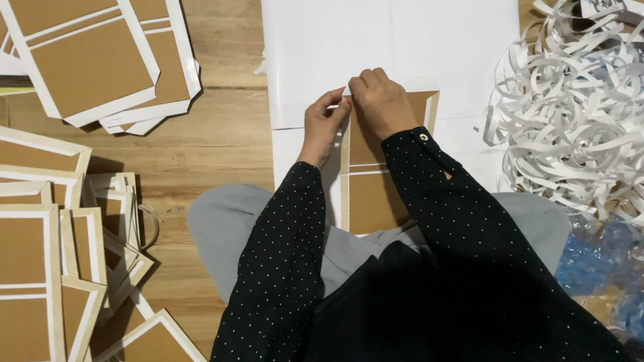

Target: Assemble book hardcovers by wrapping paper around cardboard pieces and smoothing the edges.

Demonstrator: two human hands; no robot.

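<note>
- The brown cardboard panel (373,192) with white taped borders lies on a white sheet (402,37) spread over the wooden floor (218,128), right in front of my knees; its long axis runs straight away from me, near end at my lap, far end under my hands.
- Both hands meet at the panel's far edge, toward its left corner. My right hand (381,103) rests on top of the panel, fingers curled down onto the edge.
- My left hand (324,123) comes in from just off the panel's left side, thumb and forefinger pinched together on something thin at that edge, probably a strip of white tape; I cannot tell exactly what from here.
- So the work point lies directly under the fingertips, and the rest of the panel trails back toward me.
- Stacks of finished panels (16,282) crowd the floor's left side.
- A heap of curled white paper strips (584,107) fills the right side, with crumpled blue plastic (611,258) near it.
</note>
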